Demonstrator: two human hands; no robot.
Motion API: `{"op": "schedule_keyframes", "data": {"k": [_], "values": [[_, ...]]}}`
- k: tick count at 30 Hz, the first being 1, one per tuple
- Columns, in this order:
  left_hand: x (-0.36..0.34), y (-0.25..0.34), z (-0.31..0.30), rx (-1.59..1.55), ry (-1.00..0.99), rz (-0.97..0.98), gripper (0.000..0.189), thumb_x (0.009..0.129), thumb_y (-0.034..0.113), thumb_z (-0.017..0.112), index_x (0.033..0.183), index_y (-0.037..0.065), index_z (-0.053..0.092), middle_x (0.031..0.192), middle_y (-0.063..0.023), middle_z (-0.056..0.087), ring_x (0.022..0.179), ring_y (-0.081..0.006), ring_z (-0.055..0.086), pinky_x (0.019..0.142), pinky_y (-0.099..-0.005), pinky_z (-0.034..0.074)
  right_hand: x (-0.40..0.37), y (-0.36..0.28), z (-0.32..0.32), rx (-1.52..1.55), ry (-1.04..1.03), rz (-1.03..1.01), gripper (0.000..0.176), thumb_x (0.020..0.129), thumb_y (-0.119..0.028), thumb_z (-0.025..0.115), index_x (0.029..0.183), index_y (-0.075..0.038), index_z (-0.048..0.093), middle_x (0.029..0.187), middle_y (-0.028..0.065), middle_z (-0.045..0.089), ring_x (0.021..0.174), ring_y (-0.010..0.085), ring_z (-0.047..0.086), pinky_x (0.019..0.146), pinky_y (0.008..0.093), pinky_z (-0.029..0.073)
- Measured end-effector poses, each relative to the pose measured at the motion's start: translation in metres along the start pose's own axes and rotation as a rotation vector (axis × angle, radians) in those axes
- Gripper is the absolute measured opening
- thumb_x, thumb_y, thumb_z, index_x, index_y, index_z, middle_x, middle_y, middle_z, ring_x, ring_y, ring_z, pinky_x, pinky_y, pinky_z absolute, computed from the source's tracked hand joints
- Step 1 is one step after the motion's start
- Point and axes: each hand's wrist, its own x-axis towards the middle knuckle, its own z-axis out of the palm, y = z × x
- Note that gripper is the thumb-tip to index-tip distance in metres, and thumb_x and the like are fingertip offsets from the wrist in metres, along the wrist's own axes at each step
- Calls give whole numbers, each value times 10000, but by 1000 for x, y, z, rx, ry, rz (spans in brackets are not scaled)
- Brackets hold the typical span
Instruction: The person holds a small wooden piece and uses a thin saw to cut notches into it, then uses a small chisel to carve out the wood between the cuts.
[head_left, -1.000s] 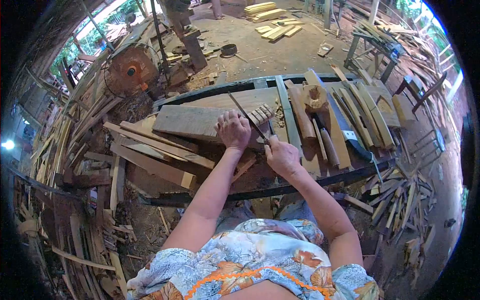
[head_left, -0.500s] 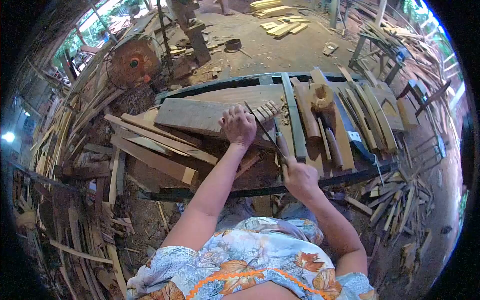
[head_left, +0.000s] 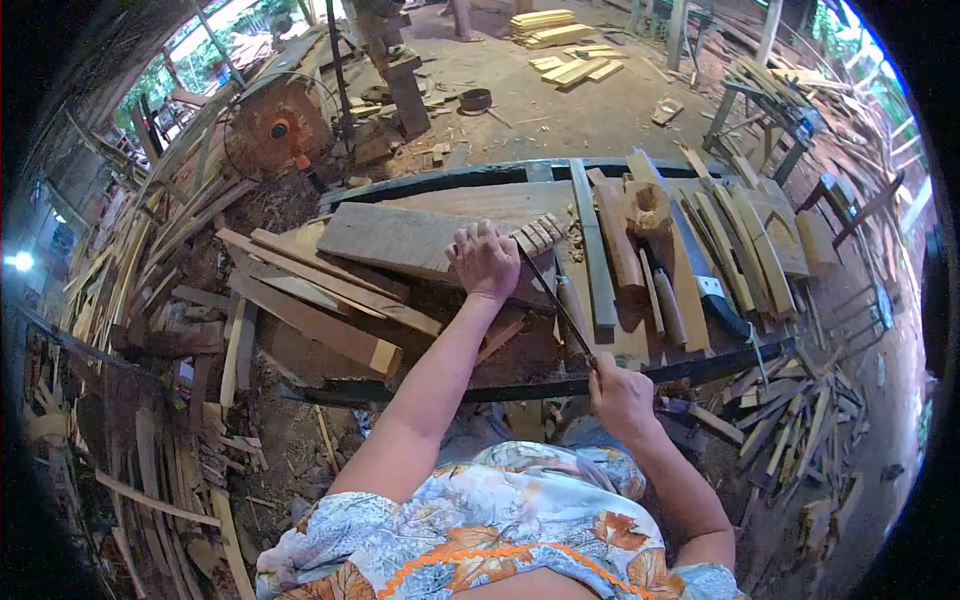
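Note:
My left hand (head_left: 485, 260) rests on the thick grey plank (head_left: 385, 235), its fingers bent over the left end of a small piece of wood with parallel notches (head_left: 540, 234). The hand hides that end of the piece. My right hand (head_left: 622, 398) is closed round the handle of a long, narrow, dark-bladed hand tool (head_left: 560, 303). The blade slants up and left from my fist, its far end right at the notched piece beside my left hand. A wooden-handled tool (head_left: 571, 305) lies just right of the blade.
The low workbench has a dark front edge (head_left: 480, 391). On its right lie a hollowed wood block (head_left: 648, 207), a handsaw (head_left: 722, 300) and several wood strips. Brown boards (head_left: 320, 325) lie on the left. Scrap wood piles up on both sides, and a large round fan (head_left: 278, 130) stands behind left.
My right hand has drawn back toward me and slightly right, pulling the blade so its far end now sits by the notched piece. My left hand stays in place on the wood.

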Motion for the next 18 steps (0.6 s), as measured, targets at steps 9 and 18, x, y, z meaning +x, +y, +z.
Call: {"op": "schedule_keyframes", "data": {"k": [9,18], "values": [[1,-7,1,-27,2,65,167,763,209,505,881,94,522,911,-89,549,909,-299,505,783,-469,359,103,-35,16,-10,170,-127,145,860,-143,464,917,-34,541,707,210,635,691,386,642,629,481,491],[3,-2,-2,-23,-5,1,148,761,198,498,858,90,528,909,-92,551,923,-300,500,795,-468,350,6,-2,9,6,103,-64,127,852,-170,550,875,-57,498,648,207,602,631,402,615,577,498,473]]}}
